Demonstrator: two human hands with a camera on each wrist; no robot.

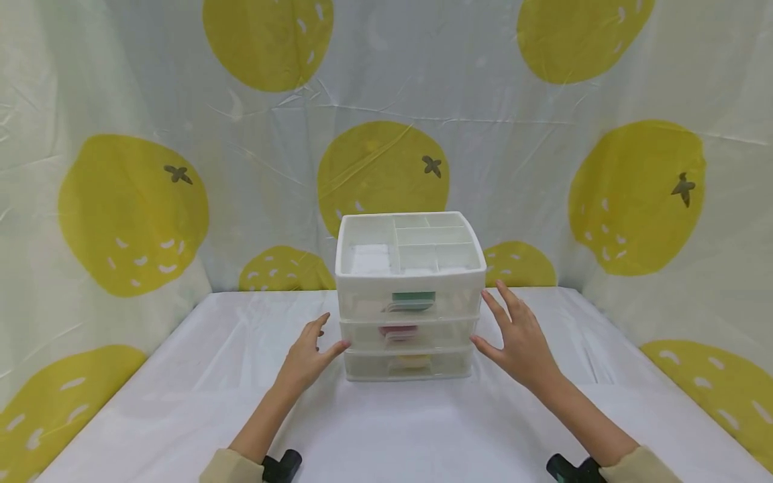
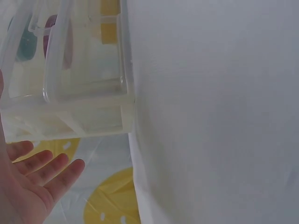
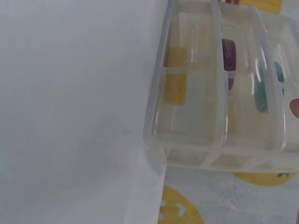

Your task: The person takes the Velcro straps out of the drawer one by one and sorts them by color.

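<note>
A white storage box with three stacked see-through drawers [image 1: 410, 335] stands in the middle of the table. Its top is an open tray [image 1: 368, 231] divided into compartments. Behind the drawer fronts show a green thing [image 1: 413, 300] at the top, a dark red one [image 2: 50, 39] in the middle and a yellow one [image 3: 176, 77] at the bottom. To the box's left, my left hand [image 1: 311, 355] is held with fingers spread and nothing in it. My right hand [image 1: 522, 345] is at the right side, fingers spread, its fingertips close by the box's edge.
A white cloth covers the table [image 1: 410, 429]. Behind and on both sides hangs a pale curtain [image 1: 386, 100] printed with large yellow fruit. Black camera mounts [image 1: 282, 466] sit at both wrists, by the beige sleeves.
</note>
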